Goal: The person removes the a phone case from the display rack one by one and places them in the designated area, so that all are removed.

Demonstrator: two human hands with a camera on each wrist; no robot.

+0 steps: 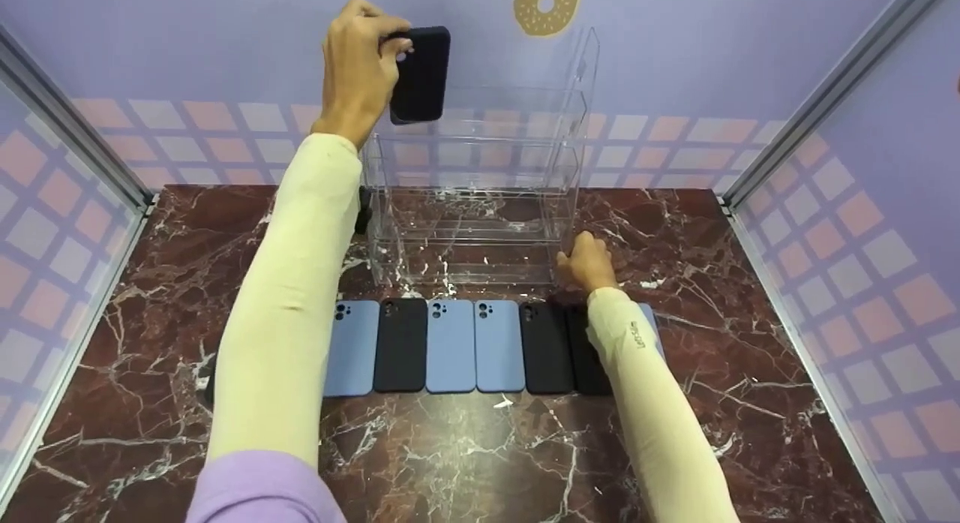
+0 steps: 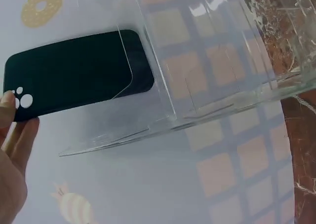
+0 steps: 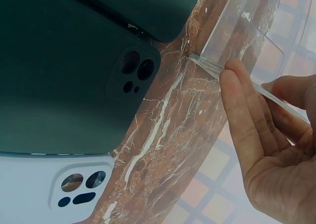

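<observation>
High at the back, my left hand [image 1: 356, 65] pinches a black phone case [image 1: 424, 76] by its camera-hole corner. The lower end of this case [image 2: 74, 71] overlaps the top tier of a clear acrylic tiered rack [image 1: 480, 241]; in the left wrist view it shows through the rack's clear wall. Low at the rack's right side, my right hand [image 1: 589, 264] pinches the edge of the clear side panel [image 3: 281, 103] between thumb and fingers. In front of the rack lies a row of blue phone cases [image 1: 450, 350] and black phone cases [image 1: 401, 347], camera holes toward the rack.
The marbled brown tabletop [image 1: 480, 463] meets lilac checked walls [image 1: 247, 50] at the back and sides. My left sleeve [image 1: 285, 298] covers part of the row's left end. My right sleeve [image 1: 637, 358] covers part of its right end. A small dark thing [image 1: 364, 211] shows beside the left forearm.
</observation>
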